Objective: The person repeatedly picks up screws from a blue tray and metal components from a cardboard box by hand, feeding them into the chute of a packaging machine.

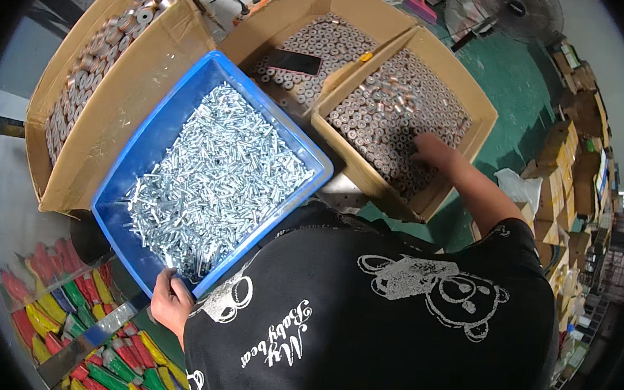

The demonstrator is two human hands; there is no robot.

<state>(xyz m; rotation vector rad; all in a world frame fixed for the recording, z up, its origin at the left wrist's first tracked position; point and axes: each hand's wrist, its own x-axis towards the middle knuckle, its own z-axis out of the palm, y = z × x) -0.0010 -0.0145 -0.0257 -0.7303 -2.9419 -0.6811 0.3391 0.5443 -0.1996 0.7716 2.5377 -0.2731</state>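
My left hand [171, 303] is at the near corner of a blue plastic bin [134, 150], its fingers closed together over the rim beside the metal. Loose silvery metal pins [218, 180] fill much of the bin. Whatever those fingers pinch is too small to make out. Over to the right, my right hand [434, 152] reaches into a cardboard box [397, 210] of short metal rollers with holes through their middles [375, 138]. Its fingers are curled down among the rollers, and the hand itself hides what they grip.
Behind, another cardboard box [297, 9] of rollers has a phone [294, 62] lying on them. A tall carton [133, 93] of larger rollers stands left. Red, yellow and green bundles [111, 370] lie lower left. A fan [515, 13] and stacked cartons [559, 170] are right.
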